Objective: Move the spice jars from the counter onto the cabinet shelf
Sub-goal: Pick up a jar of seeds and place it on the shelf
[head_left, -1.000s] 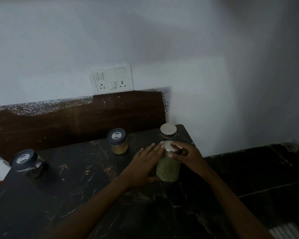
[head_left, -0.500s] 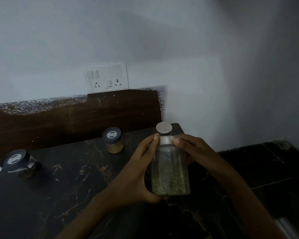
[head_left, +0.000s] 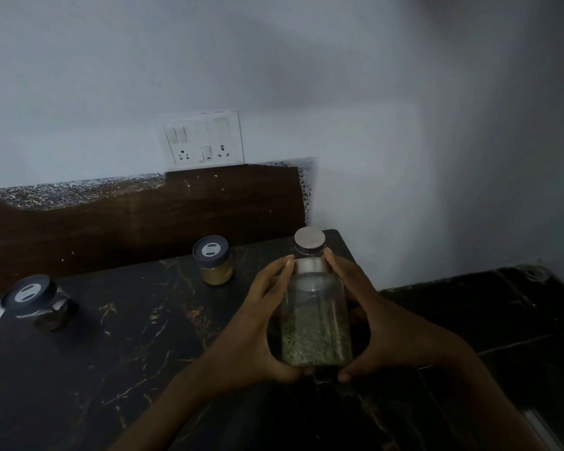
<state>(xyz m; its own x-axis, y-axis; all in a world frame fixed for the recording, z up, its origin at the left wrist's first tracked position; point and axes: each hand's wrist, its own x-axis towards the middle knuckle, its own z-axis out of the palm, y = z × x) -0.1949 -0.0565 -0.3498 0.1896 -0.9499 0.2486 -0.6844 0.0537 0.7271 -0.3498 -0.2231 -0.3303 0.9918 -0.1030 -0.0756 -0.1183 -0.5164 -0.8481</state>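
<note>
A clear glass jar of green herbs (head_left: 315, 323) with a silver lid is held up above the dark marble counter (head_left: 111, 353). My left hand (head_left: 258, 333) wraps its left side and my right hand (head_left: 375, 323) its right side, thumbs under its base. Right behind it a second silver-lidded jar (head_left: 309, 239) stands at the counter's far right corner, mostly hidden. A small jar of yellow powder (head_left: 214, 260) with a dark lid stands near the back. Another dark-lidded jar (head_left: 38, 301) stands at the left edge. No cabinet shelf is in view.
A brown wooden backsplash (head_left: 144, 222) runs behind the counter, with a white switch and socket plate (head_left: 204, 143) on the wall above it. To the right of the counter lies a lower dark tiled floor (head_left: 489, 314).
Both hands have lifted the green herb jar off the counter and drawn it up and closer to me. My right hand moved from the lid down to the jar's side.
</note>
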